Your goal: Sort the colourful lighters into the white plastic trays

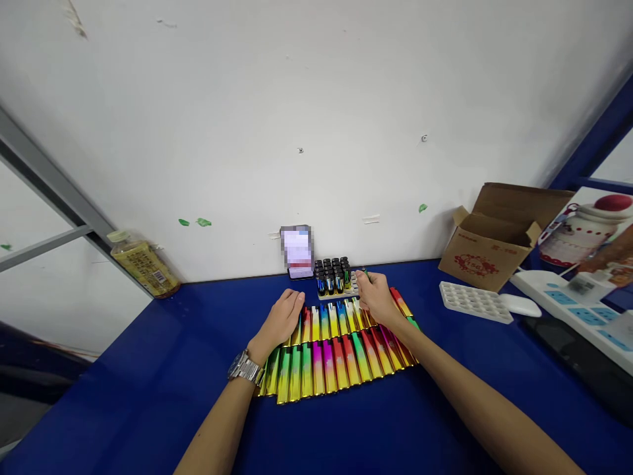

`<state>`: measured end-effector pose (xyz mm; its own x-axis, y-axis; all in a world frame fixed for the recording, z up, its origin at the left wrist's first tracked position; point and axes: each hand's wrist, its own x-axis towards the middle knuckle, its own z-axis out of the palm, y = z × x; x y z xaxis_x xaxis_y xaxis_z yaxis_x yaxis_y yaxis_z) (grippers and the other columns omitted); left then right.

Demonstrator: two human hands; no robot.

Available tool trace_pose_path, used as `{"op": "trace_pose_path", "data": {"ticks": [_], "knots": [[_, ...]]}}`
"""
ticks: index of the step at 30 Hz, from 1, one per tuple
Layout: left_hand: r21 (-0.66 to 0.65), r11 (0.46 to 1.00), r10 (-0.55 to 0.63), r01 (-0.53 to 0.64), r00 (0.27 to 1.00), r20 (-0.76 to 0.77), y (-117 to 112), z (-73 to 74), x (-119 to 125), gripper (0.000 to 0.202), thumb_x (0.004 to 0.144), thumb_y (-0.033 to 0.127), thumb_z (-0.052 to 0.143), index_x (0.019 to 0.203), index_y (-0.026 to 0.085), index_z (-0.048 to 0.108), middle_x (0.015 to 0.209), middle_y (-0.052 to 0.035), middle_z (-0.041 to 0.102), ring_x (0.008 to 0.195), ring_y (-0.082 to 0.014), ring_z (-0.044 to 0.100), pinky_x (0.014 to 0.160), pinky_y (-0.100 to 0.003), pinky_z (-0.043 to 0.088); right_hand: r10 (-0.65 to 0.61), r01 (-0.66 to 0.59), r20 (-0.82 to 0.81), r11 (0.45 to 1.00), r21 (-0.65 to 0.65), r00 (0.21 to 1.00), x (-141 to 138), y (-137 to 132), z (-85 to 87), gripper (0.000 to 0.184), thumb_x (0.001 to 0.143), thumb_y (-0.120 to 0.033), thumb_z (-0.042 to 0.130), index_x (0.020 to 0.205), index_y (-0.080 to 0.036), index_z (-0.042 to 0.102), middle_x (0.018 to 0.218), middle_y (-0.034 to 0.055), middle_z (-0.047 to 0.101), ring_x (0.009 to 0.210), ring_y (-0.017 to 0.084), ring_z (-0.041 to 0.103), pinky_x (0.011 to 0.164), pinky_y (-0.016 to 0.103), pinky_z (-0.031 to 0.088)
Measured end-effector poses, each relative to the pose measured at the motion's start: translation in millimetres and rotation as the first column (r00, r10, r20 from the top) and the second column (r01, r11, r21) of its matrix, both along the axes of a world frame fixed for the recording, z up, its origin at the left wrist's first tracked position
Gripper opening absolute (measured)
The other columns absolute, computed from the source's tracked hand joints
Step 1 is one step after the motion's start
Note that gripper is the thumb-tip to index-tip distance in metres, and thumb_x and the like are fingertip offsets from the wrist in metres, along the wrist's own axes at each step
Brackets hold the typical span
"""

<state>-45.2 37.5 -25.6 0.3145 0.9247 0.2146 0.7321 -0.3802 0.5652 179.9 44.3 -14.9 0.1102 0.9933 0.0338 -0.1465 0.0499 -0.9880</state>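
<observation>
Our forearms reach in from the bottom edge over a blue table [148, 382]; a metal watch [246, 367] sits on the left wrist.

Just past the wrists lie the sleeves [336, 356], shiny rainbow-coloured cases packed side by side in two rows, near the middle of the table; the near row runs green, yellow, pink and red, and the far row is partly under our hands.

Our left hand [283, 321] lies flat, palm down, on the left end of the far row, fingers together and stretched forward.

Our right hand [376, 298] rests over the right end of that row; its fingertips are drawn together in a pinch on a small green piece [365, 272], too small for us to name, right beside the tray [335, 280].

That tray stands touching the far edge of the sleeves and holds upright black-capped lighters in close ranks.

Behind it a phone [297, 251] leans on the white wall; far left, a yellow bottle [141, 264] leans in the corner.

To the right, well apart from the sleeves, lie a white grid tray [475, 301], a pale oval thing [519, 305] just beside it, an open cardboard box [499, 237] behind, and a power strip [573, 307] at the edge.
</observation>
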Motion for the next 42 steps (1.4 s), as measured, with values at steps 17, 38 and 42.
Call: {"op": "trace_pose_path", "data": {"ticks": [17, 38, 42], "knots": [[0.002, 1.000, -0.013, 0.013, 1.000, -0.002, 0.8, -0.4, -0.8, 0.046, 0.097, 0.047, 0.018, 0.082, 0.021, 0.053, 0.087, -0.0058, 0.054, 0.085, -0.0205, 0.055, 0.081, -0.039, 0.046, 0.026, -0.024, -0.029, 0.997, 0.072, 0.999, 1.8, -1.0, 0.6, 0.046, 0.077, -0.060, 0.056, 0.057, -0.023, 0.037, 0.044, -0.0103, 0.021, 0.036, 0.006, 0.017, 0.032, 0.022, 0.023], [-0.006, 1.000, -0.025, 0.025, 1.000, 0.017, 0.4, 0.9, -0.3, 0.047, 0.096, 0.048, 0.017, 0.081, 0.021, 0.053, 0.085, -0.0051, 0.052, 0.085, -0.0206, 0.054, 0.076, -0.037, 0.047, -0.201, 0.040, 0.475, 0.944, 0.326, 0.857, 24.2, 6.7, -1.3, 0.029, 0.075, -0.047, 0.062, 0.079, -0.018, 0.066, 0.062, 0.0039, 0.063, 0.062, 0.021, 0.058, 0.058, 0.031, 0.043], [-0.008, 1.000, -0.020, 0.020, 1.000, 0.005, 0.1, 1.2, -0.4, 0.048, 0.096, 0.049, 0.017, 0.080, 0.021, 0.052, 0.084, -0.0049, 0.053, 0.084, -0.0207, 0.055, 0.076, -0.037, 0.047, -0.207, -0.039, 0.599, 0.928, 0.370, 0.773, 22.3, 4.6, -1.7, 0.025, 0.079, -0.042, 0.057, 0.066, -0.021, 0.060, 0.056, 0.0020, 0.061, 0.055, 0.018, 0.054, 0.053, 0.027, 0.038]]}}
